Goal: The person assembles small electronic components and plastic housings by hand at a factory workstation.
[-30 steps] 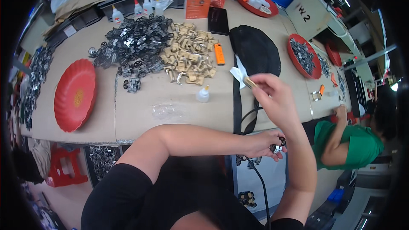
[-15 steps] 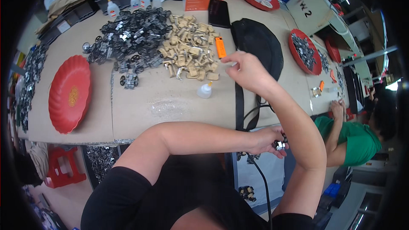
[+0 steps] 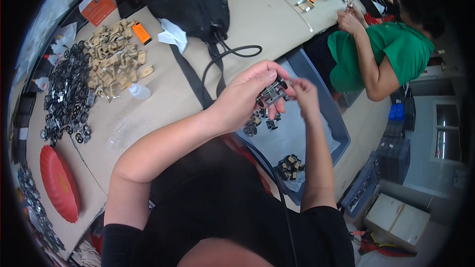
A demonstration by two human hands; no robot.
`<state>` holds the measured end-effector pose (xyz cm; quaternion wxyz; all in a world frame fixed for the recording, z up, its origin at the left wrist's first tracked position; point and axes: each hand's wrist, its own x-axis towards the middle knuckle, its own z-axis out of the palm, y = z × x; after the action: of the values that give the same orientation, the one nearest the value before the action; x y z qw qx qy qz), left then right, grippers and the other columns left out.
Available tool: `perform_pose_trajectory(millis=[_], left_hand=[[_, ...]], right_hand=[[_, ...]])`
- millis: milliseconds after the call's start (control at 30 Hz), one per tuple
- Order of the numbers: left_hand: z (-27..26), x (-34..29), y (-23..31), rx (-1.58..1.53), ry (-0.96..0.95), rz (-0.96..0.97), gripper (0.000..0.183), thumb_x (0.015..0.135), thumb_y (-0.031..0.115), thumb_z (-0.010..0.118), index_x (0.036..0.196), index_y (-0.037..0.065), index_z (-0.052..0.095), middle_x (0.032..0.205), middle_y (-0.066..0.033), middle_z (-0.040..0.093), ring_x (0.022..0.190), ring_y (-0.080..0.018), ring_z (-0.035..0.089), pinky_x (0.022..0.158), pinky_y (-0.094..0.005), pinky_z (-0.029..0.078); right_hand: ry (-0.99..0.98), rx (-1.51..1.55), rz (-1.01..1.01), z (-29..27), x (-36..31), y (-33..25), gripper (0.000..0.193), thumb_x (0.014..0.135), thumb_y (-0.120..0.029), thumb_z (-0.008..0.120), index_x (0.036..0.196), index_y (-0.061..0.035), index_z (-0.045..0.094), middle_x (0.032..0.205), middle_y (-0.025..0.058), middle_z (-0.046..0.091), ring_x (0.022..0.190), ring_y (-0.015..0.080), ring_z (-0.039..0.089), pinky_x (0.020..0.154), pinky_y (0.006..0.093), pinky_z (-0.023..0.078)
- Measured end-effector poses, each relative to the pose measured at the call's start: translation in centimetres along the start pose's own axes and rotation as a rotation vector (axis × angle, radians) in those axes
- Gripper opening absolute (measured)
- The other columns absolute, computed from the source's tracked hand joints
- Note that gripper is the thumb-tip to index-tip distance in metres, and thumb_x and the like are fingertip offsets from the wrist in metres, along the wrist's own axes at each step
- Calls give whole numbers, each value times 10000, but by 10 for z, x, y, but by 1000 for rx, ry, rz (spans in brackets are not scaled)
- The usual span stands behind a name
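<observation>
My left hand [image 3: 247, 96] grips a small metal part with black wheels [image 3: 271, 92] between thumb and fingers. My right hand [image 3: 303, 94] touches the same part from its right side, fingers pinched on its end. Both hands hover over a grey-blue bin [image 3: 330, 118] lined with clear plastic, which holds a few similar wheeled pieces [image 3: 290, 166]. On the cardboard-covered table [image 3: 163, 109] to my left lie a pile of tan parts [image 3: 116, 62] and a pile of black wheeled parts [image 3: 67, 96].
A black bag [image 3: 190, 2] with long straps lies on the table, beside white paper [image 3: 173, 33], an orange lighter [image 3: 141, 32] and a small white bottle [image 3: 139, 91]. A red plate [image 3: 59, 183] sits at the near left edge. A person in a green shirt [image 3: 391, 52] works at the right.
My right hand came back from the table's tan pile and joined the left hand over the bin. The view swung right, and both hands now hold the wheeled part together.
</observation>
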<state>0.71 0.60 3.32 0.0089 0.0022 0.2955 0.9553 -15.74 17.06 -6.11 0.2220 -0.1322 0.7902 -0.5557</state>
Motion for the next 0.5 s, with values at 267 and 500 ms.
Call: perform_pose_trajectory(millis=[267, 500], left_hand=[[38, -62, 63, 1294, 461, 745, 234, 875, 143, 378, 1036, 27, 502, 975, -51, 543, 748, -69, 485, 650, -195, 394], [-75, -192, 144, 2155, 1314, 688, 255, 896, 195, 410, 1071, 39, 510, 1052, -110, 529, 965, -213, 508, 847, -303, 373]], right_hand=[[199, -327, 230, -23, -28, 192, 270, 700, -112, 613, 932, 13, 556, 744, 42, 569, 614, 116, 537, 530, 225, 434], [125, -549, 189, -5, -19, 174, 427, 651, -227, 643, 991, 15, 554, 925, 144, 594, 849, 246, 576, 736, 308, 446]])
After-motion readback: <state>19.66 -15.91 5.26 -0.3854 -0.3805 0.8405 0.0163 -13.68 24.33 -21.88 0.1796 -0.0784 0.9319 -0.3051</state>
